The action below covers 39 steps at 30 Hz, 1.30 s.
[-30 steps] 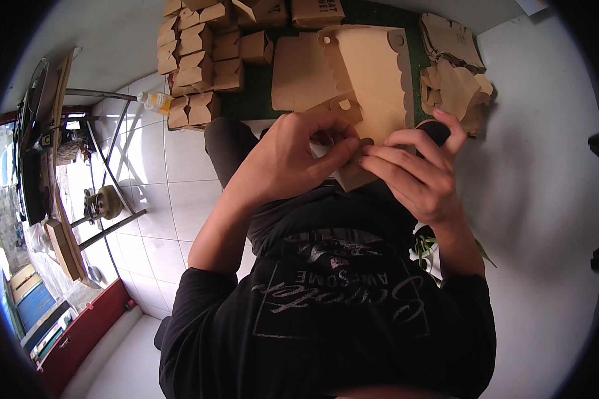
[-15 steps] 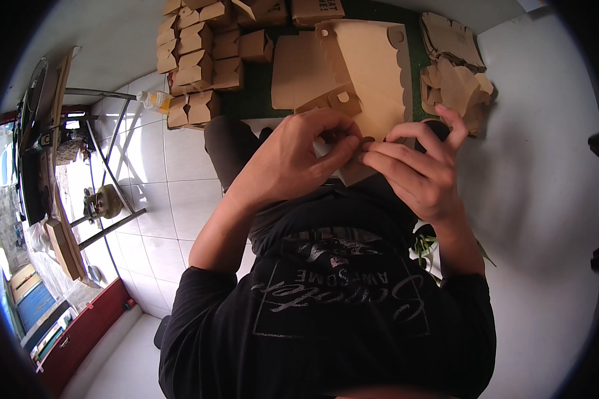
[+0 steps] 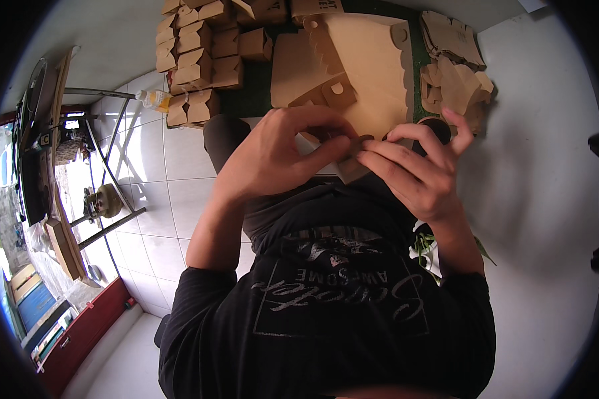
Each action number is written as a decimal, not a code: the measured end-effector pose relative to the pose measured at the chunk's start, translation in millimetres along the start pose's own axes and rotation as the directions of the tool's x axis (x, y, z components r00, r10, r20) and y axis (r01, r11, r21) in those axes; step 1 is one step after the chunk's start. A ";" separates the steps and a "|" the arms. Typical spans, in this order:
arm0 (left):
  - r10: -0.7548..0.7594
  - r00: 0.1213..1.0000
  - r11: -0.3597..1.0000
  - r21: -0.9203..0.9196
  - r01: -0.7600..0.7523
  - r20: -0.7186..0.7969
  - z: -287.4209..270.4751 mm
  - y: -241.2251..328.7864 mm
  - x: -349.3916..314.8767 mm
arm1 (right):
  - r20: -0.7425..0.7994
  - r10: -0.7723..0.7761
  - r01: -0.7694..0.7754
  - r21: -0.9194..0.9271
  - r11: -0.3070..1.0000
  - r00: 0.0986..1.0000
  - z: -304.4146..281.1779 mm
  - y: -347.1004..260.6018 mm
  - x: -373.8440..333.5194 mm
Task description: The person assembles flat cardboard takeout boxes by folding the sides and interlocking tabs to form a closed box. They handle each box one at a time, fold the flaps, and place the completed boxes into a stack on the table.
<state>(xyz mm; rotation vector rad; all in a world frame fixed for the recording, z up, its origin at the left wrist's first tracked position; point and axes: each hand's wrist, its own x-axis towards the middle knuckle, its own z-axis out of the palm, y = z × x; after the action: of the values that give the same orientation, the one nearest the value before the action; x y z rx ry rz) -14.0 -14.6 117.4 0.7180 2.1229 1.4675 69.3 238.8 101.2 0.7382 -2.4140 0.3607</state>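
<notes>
I am pinching both grips, left hand (image 3: 273, 156) and right hand (image 3: 416, 173), on the brown cardboard blank (image 3: 369, 86), apparently folding a tab, with folded boxes (image 3: 203, 60) stacked beyond.

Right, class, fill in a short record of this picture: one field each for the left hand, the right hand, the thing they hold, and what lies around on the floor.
left hand: left hand pinches the near end of the cardboard piece with thumb and fingers
right hand: right hand grips the same end from the other side
held thing: flat brown cardboard piece with scalloped edges
folded boxes: stack of folded brown boxes, far left
flat blanks: loose pile of cardboard blanks, far right
bottle: small plastic bottle beside the boxes
floor: white tiled floor
</notes>
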 end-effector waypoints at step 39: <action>-0.004 0.993 0.999 -0.034 0.000 -0.117 9.0 1.2 -9.5 | 0.025 0.063 -0.063 0.024 0.998 0.998 -5.3 -5.9 6.1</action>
<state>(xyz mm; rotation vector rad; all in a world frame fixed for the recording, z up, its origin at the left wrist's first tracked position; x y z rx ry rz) -1.0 -14.1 116.3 0.6312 2.1783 1.5758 71.0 233.6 109.6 0.6816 -2.4637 0.4094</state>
